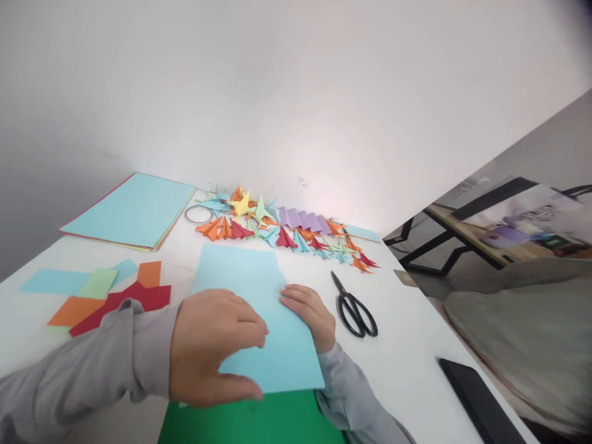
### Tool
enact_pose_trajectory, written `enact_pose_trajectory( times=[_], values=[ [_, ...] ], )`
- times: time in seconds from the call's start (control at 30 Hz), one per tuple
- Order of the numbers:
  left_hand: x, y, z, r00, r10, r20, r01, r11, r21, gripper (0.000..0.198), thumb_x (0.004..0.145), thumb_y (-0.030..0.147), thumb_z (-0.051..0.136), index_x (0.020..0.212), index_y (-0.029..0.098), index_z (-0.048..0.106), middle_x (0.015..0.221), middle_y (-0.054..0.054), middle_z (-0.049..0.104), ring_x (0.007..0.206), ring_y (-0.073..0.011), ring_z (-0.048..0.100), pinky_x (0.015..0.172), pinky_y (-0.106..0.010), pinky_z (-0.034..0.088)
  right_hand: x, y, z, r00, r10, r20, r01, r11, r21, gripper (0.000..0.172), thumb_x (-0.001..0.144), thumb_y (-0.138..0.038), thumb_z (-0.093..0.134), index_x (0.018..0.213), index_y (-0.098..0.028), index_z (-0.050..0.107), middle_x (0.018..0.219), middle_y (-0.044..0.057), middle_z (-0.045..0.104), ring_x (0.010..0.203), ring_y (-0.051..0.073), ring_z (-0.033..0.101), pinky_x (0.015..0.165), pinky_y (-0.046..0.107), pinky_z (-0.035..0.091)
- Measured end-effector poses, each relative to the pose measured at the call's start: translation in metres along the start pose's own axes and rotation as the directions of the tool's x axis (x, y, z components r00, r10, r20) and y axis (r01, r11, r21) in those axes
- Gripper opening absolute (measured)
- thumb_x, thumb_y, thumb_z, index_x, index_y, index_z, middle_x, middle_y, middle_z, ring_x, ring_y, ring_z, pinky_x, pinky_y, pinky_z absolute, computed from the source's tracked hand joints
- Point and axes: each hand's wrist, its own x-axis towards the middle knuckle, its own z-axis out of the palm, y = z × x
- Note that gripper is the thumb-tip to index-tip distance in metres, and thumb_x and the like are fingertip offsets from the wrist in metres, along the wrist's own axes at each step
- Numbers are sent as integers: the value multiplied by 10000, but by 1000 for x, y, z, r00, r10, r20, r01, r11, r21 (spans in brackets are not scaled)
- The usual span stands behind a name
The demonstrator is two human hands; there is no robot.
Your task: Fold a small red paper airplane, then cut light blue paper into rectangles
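A light blue sheet of paper (252,271) lies in front of me, its near part over a green sheet (250,419). My left hand (217,345) is over the left side of the blue sheet, thumb spread away from the fingers, holding nothing. On the sheet's right edge rests my right hand (309,314), fingers stretched out over the paper; its thumb is hidden. The edge bends slightly near those fingertips. Black-handled scissors (354,308) lie just right of my right hand.
Small coloured paper pieces (115,296) overlap at the left. A stack of coloured sheets (132,206) lies behind them. Several folded paper shapes (282,225) line the wall beside a ring (198,214). A black flat device (478,401) sits near the right table edge.
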Motion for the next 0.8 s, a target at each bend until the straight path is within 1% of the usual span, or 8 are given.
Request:
enact_pose_trajectory(
  times=[0.07,0.13,0.23,0.33,0.47,0.6,0.7,0.8],
  values=[
    [2,-8,-5,995,83,55,-67,964,-257,452,606,524,685,960,248,641,1017,-63,688,938,-220,627,883,-345,458,-5,6,-7,991,134,-5,-133,989,69,191,857,-277,497,928,-214,663,949,101,692,969,239,613,813,432,493],
    [1,-16,-3,993,64,104,-23,932,-363,689,479,580,733,1076,257,612,1137,-101,639,1062,-276,581,965,-403,400,-9,10,-15,970,236,66,-243,959,147,193,816,-349,547,860,-202,664,918,111,696,951,256,622,818,438,494],
    [-5,-32,11,986,3,169,44,961,-273,999,346,597,763,1242,239,506,1258,-140,555,1166,-339,502,1021,-508,302,-14,11,-25,888,409,209,-452,858,244,184,753,-360,619,804,-186,653,927,123,695,936,261,631,809,420,508],
    [-13,-54,24,968,-85,235,106,991,-81,1023,394,527,773,1307,217,431,1347,-158,467,1242,-343,417,1037,-546,242,-15,12,-28,794,532,293,-605,739,297,174,682,-335,673,748,-176,649,846,112,710,811,243,662,715,371,533],
    [-19,-88,32,951,-124,284,155,984,-89,884,516,332,733,1329,246,397,1395,-127,412,1284,-324,362,1047,-561,211,-8,14,-30,706,586,398,-706,630,324,135,611,-261,689,705,-171,654,792,102,718,765,239,668,697,357,532],
    [-17,-110,39,968,-246,57,252,921,-298,371,766,232,479,1115,210,603,1158,-112,631,1094,-211,570,938,-380,435,-3,18,-37,571,698,432,-821,490,294,123,622,-256,635,713,-178,662,771,79,720,721,227,664,649,326,523],
    [-14,-108,42,891,-454,-6,409,810,-421,267,804,304,439,870,223,684,909,-72,716,869,-215,661,808,-361,507,-7,20,-35,489,776,399,-872,441,212,148,660,-284,589,735,-180,665,716,62,705,661,210,651,583,296,506],
    [-9,-94,44,796,-605,-31,525,714,-463,239,773,372,506,818,216,681,797,-31,712,738,-209,655,675,-320,524,-13,17,-24,487,841,237,-869,440,226,289,733,-383,554,917,-173,630,720,49,679,601,180,619,527,276,482]
  ],
)
